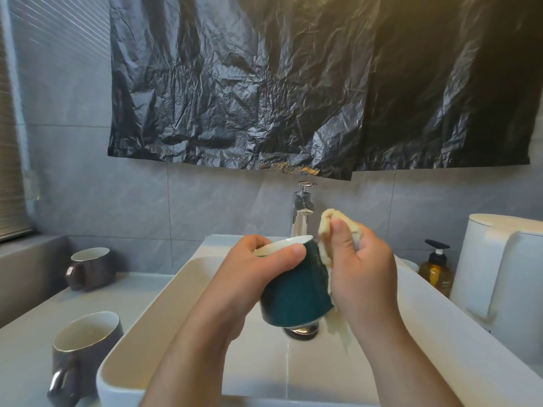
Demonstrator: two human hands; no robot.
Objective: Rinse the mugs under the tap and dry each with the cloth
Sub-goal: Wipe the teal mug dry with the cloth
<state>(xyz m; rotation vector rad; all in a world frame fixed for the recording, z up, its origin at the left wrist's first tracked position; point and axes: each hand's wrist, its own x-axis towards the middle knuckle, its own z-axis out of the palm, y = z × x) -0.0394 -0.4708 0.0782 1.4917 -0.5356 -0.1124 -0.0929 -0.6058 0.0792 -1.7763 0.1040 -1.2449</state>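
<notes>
While left hand grips green mug tilted over sink, right hand pinches cloth; should wipe around wall, turning mug.

Warm glare lights the black plastic sheet at upper right; wide-angle edges curve.

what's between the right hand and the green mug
Only the cloth: the right hand presses it against the side of the green mug. The left hand grips the rim directly, with nothing between.
</notes>
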